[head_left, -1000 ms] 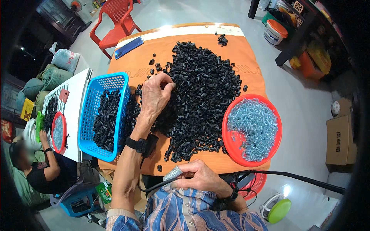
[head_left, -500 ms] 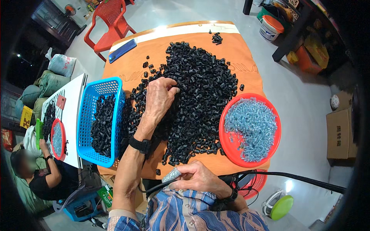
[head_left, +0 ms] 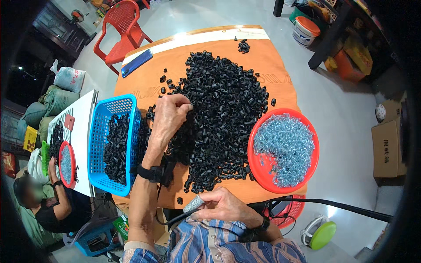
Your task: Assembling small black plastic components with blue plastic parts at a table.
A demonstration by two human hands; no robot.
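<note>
My left hand [head_left: 169, 115] is over the left side of a large heap of small black plastic parts [head_left: 228, 101]. Its thumb and forefinger are pinched together; whatever sits between them is too small to make out. Low in front of my shirt, my right hand [head_left: 226, 205] closes on a silvery, wrapped, rounded piece [head_left: 193, 204], whose kind I cannot tell. A black cable [head_left: 180, 218] runs just below that piece. To the right of the heap, a red round tray [head_left: 255, 172] holds many small clear bluish pieces [head_left: 285, 140].
A blue basket [head_left: 93, 144] of black parts stands left of the heap. A blue phone [head_left: 137, 63] and a small black pile [head_left: 244, 46] lie toward the table's far edge. A person [head_left: 52, 212] works at a white table on the left. A red chair [head_left: 117, 46] stands beyond.
My left hand has drawn back leftward from the heap, still pinched. My right hand stays almost in place. The whole view has shifted slightly.
</note>
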